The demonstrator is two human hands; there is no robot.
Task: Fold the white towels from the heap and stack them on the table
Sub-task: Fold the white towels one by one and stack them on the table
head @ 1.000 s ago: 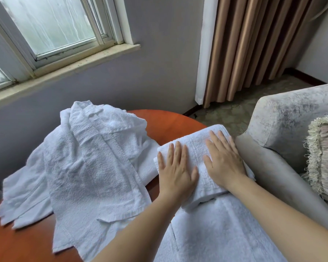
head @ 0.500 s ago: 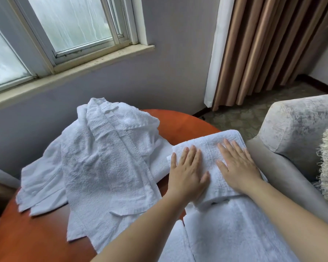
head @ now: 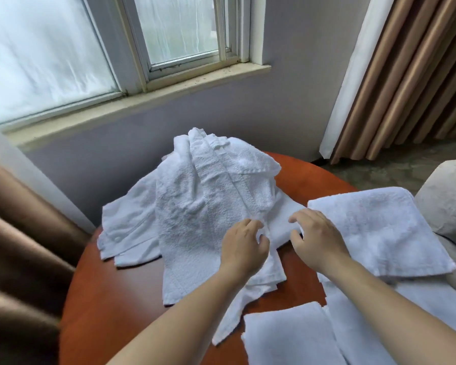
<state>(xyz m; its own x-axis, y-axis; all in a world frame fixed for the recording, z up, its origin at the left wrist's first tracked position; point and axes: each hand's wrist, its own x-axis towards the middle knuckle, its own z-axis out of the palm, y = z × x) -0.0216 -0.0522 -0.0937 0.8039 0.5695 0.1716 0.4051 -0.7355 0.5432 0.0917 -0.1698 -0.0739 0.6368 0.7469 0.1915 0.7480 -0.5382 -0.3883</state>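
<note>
A heap of rumpled white towels [head: 195,196] lies on the round orange-brown table [head: 111,306], toward the window. My left hand [head: 244,246] rests on the heap's right edge with fingers curled into the cloth. My right hand [head: 316,238] is beside it, fingers bent, touching the same edge of towel. A folded white towel [head: 379,230] lies to the right, partly over the armchair. More folded white towels [head: 295,338] sit at the near right of the table, under my forearms.
A pale armchair [head: 448,201] stands against the table's right side. A window and sill run along the wall behind. Brown curtains hang at the left [head: 16,246] and at the back right [head: 406,75].
Both hands have left the folded towel on the right and moved left onto the edge of the heap. The camera has swung left and down.
</note>
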